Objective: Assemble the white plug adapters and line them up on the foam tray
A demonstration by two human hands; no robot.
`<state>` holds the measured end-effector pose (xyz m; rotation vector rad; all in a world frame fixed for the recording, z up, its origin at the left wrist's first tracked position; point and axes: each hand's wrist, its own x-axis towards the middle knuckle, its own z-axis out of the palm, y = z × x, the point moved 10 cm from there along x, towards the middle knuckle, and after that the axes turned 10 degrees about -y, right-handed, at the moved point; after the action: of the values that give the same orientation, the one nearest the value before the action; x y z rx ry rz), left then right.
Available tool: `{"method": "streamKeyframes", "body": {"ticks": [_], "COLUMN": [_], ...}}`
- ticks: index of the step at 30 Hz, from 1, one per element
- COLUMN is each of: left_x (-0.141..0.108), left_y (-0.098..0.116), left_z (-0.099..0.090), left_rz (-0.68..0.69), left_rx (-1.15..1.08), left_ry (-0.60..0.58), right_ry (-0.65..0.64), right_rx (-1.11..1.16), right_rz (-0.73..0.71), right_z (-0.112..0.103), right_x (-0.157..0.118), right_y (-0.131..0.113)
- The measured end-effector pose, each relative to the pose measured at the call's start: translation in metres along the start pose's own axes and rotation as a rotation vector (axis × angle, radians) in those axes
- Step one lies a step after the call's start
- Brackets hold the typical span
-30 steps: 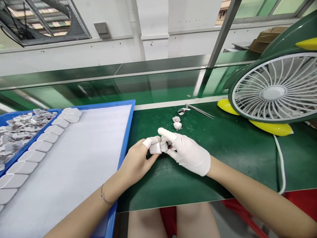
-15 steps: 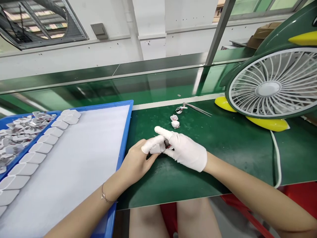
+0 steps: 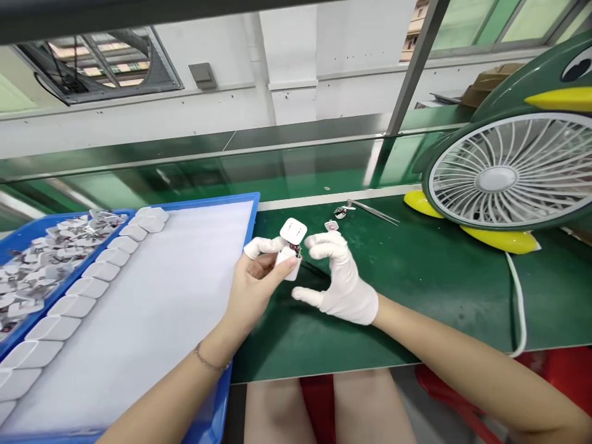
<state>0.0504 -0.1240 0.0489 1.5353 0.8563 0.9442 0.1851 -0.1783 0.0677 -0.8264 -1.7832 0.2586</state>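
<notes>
My left hand (image 3: 259, 271), with a white cover on its index finger, pinches a small white case (image 3: 290, 264) between thumb and fingers. The case's square lid piece (image 3: 293, 230) stands raised above it, and dark and red wires show between the two. Just right of the case is my right hand (image 3: 345, 283) in a white glove, fingers curved and apart, holding nothing. Beyond it on the green table lie a small white part with red wire (image 3: 332, 226), another wired part (image 3: 341, 212) and metal tweezers (image 3: 374, 211).
A blue tray (image 3: 252, 216) with a white sheet and a row of white cases (image 3: 87, 287) is at the left. Beside it, a blue bin (image 3: 28, 234) holds many wired parts. At the right stands a green fan (image 3: 497, 179) with a white cable (image 3: 518, 302).
My hands have drawn apart; the right one has opened and come off the case. The case is now upright in my left hand with its lid piece raised. The camera view has shifted slightly.
</notes>
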Motion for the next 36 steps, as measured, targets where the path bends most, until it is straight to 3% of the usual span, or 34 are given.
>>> {"method": "streamKeyframes", "body": {"ticks": [6, 15, 20, 27, 33, 36], "left_x": [-0.004, -0.006, -0.008, -0.011, -0.011, -0.010], "left_y": [-0.009, -0.001, -0.008, -0.026, -0.020, -0.003], "left_z": [0.017, 0.020, 0.024, 0.041, 0.037, 0.031], "left_rz": [-0.076, -0.024, -0.060, -0.218, -0.204, -0.043], "left_rx": [-0.039, 0.214, 0.245, 0.028, 0.004, 0.173], "left_ry": [-0.139, -0.258, -0.317, -0.439, -0.370, -0.325], "right_ry": [-0.025, -0.116, -0.215, -0.260, -0.177, -0.185], "right_rx": [0.132, 0.009, 0.100, 0.017, -0.012, 0.019], "right_rz": [0.144, -0.026, 0.062, 0.024, -0.048, -0.068], "right_z": [0.011, 0.007, 0.013, 0.016, 0.012, 0.010], "right_x": [-0.002, 0.002, -0.001, -0.001, 0.001, -0.001], "right_y": [0.007, -0.013, -0.002, -0.003, -0.012, -0.013]}}
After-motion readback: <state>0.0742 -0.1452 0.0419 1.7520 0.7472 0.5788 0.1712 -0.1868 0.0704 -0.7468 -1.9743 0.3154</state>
